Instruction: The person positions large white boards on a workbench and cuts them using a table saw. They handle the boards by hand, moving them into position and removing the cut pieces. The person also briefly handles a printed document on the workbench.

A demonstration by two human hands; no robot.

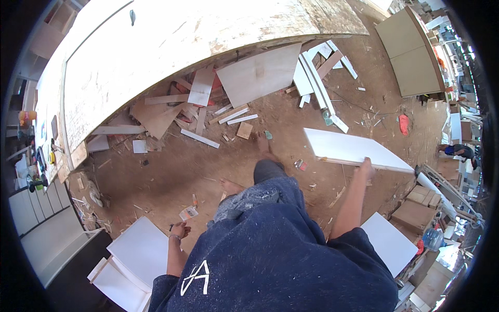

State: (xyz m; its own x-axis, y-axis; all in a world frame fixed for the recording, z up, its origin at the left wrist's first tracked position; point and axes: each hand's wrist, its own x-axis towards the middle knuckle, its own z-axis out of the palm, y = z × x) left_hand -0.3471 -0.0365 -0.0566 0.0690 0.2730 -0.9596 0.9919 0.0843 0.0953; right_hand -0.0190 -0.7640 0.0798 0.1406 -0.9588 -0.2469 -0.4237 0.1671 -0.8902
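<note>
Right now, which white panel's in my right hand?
The front-right panel, near edge in your right hand; the left panel and rear-right panel sit apart.

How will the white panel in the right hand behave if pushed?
Probably stiff: the white panel looks flat, though the right hand grips it at one edge. It may swing or twist, since much of it extends beyond that hold.

The held panel [353,146] has a smooth, white, coated-looking face. The far worktop [208,31] looks like worn wood, stained and rough toward its right end. The navy shirt [291,249] is matt, dust-speckled cloth; the floor [156,169], gritty and matt; the right-hand jug [433,239], clear plastic.
</note>
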